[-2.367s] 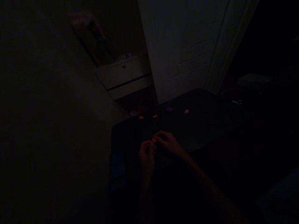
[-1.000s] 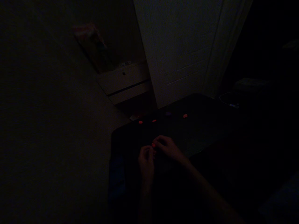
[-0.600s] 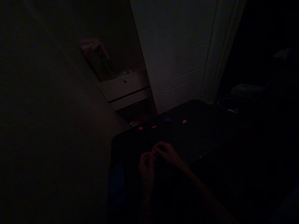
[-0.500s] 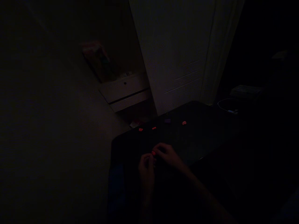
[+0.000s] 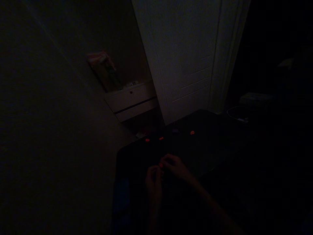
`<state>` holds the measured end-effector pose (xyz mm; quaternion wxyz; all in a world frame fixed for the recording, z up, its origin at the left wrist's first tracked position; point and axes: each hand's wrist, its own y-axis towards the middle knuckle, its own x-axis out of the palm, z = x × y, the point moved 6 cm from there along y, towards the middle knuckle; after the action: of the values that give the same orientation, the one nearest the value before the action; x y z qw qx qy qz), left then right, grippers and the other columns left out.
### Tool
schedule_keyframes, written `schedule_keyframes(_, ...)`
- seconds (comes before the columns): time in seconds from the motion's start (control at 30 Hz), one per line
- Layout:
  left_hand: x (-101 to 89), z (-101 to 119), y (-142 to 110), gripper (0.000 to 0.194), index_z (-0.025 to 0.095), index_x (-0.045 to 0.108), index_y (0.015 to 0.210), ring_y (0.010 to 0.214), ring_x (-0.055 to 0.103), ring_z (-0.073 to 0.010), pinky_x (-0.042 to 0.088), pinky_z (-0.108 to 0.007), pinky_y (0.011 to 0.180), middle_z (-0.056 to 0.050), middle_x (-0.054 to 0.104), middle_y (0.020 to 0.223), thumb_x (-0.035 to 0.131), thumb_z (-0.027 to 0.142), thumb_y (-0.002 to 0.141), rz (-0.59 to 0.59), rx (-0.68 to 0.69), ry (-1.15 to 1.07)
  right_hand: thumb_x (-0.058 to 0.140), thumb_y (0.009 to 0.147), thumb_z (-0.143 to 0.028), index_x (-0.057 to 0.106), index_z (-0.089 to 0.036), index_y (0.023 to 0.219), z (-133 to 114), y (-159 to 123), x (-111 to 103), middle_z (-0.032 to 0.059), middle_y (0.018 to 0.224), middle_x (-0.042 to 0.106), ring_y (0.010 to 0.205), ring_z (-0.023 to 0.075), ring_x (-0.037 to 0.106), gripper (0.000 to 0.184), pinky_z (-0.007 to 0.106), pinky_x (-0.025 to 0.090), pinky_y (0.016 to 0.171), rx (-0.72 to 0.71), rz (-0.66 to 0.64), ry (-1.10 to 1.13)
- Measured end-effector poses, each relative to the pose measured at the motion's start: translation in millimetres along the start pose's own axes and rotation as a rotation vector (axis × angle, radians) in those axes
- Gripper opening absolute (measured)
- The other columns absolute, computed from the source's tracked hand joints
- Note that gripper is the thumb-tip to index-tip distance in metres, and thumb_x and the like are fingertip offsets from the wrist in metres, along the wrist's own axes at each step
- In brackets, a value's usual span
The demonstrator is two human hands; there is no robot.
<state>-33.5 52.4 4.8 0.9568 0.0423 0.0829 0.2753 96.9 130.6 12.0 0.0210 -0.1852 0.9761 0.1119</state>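
Note:
The scene is very dark. A small red-orange piece [image 5: 160, 165] shows between my two hands, above the dark table [image 5: 207, 147]; its kind is too dim to make out. My right hand [image 5: 174, 165] comes from the right, with thumb and forefinger pinched on the piece. My left hand [image 5: 154, 179] is closed too, its fingertips meeting the same piece from the near left side. Whether the left hand holds anything else is hidden in the dark.
Along the table's far side lie a small orange-red piece [image 5: 147, 140], a short red bar [image 5: 161, 138], a dark purple block [image 5: 175, 131] and a round orange piece [image 5: 192, 133]. A blue flat object [image 5: 121, 194] lies at the left edge. Behind stand drawers [image 5: 132, 98] and a white door [image 5: 181, 58].
The whole view has shifted slightly, so everything sits a little lower. Both hands keep nearly the same pinch around the small red-orange piece.

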Motion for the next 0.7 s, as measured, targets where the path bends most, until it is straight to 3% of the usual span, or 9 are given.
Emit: schedule_keyframes(0.7,0.0,-0.6,-0.3,0.040,0.017,0.067,0.089,0.062,0.063,-0.0159,0.050,-0.025,0.057,-0.005,0.068,0.072,0.070,0.056,0.080,-0.001,0.006,0.004,0.063,0.092,-0.032,0.072,-0.019,0.086,2.5,0.6,1.7,0.0032,0.085,0.075,0.083,0.0198,0.069,0.016,0.029,0.050,0.076,0.015,-0.015,-0.001)
